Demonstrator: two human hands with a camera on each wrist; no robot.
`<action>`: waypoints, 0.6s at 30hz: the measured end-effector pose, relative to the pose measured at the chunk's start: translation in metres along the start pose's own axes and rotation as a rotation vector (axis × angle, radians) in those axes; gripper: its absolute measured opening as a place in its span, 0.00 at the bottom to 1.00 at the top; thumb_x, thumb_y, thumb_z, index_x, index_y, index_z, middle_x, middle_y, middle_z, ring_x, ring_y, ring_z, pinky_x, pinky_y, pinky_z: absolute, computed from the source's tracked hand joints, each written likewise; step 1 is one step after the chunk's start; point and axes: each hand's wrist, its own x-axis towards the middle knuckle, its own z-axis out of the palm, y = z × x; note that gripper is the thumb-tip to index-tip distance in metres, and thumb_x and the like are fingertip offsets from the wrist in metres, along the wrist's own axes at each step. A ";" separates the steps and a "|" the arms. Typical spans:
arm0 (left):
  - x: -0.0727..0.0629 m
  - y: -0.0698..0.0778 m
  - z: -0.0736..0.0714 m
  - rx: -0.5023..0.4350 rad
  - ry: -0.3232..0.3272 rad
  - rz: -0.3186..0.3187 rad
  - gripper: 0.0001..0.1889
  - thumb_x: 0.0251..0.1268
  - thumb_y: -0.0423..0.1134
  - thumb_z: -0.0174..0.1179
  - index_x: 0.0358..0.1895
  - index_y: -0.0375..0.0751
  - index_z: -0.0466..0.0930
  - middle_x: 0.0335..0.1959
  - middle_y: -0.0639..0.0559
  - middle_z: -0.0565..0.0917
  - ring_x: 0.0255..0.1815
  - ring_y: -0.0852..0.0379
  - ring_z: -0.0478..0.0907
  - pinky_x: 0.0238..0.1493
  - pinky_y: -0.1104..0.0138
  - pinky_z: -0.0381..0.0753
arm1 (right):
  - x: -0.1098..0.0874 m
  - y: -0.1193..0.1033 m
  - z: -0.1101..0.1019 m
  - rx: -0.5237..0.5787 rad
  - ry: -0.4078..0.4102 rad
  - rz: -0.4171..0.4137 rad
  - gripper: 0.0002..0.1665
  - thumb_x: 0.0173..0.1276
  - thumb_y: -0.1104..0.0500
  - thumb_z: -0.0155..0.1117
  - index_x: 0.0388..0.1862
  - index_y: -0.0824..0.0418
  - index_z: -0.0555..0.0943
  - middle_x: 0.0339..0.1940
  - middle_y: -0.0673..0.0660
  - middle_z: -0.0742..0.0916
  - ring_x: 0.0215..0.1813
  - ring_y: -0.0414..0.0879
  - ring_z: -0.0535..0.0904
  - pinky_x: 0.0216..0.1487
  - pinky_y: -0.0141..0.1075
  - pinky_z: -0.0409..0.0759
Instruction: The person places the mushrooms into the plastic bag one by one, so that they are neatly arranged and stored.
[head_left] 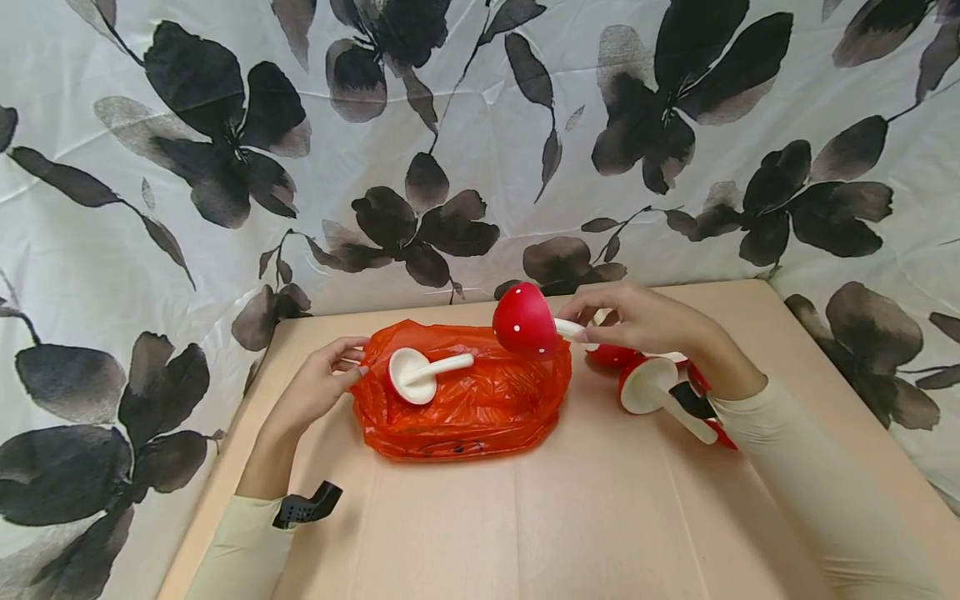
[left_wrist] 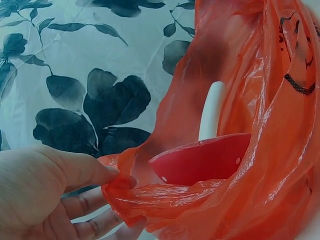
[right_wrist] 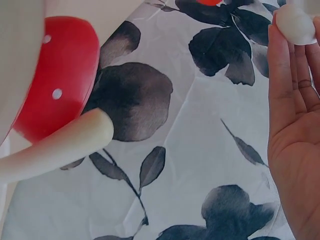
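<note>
My left hand [head_left: 318, 387] pinches the left edge of a crinkled orange plastic bag [head_left: 465, 429] lying on the table. The left wrist view shows the thumb and fingers on the thin plastic [left_wrist: 165, 200]. Inside the bag rests a toy mushroom [head_left: 411, 385], its white underside up and its stem pointing right. My right hand [head_left: 645, 321] holds a second toy mushroom [head_left: 525, 321] by its white stem, its red, white-dotted cap over the bag's right end. In the right wrist view the rounded stem end [right_wrist: 296, 24] shows at the fingertips.
More red toy mushrooms [head_left: 647, 386] lie on the table right of the bag, partly hidden under the right forearm. Behind the wooden tabletop [head_left: 600, 525] hangs a white cloth [head_left: 525, 150] with dark flowers. Each wrist wears a black strap [head_left: 307, 505].
</note>
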 end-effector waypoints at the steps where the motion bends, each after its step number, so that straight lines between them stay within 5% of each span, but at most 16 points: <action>1: 0.001 0.001 0.000 -0.001 0.002 0.001 0.25 0.73 0.29 0.56 0.72 0.35 0.68 0.58 0.31 0.78 0.54 0.38 0.78 0.40 0.66 0.85 | 0.002 0.000 0.000 0.005 -0.005 -0.005 0.19 0.67 0.60 0.71 0.56 0.45 0.84 0.53 0.45 0.85 0.52 0.47 0.81 0.46 0.38 0.87; 18: 0.009 0.002 0.007 0.012 0.032 0.003 0.25 0.72 0.28 0.57 0.71 0.35 0.69 0.57 0.30 0.78 0.54 0.39 0.78 0.39 0.66 0.85 | 0.043 -0.003 0.014 -0.021 -0.096 -0.052 0.16 0.69 0.60 0.69 0.55 0.50 0.85 0.50 0.47 0.87 0.49 0.44 0.84 0.47 0.39 0.87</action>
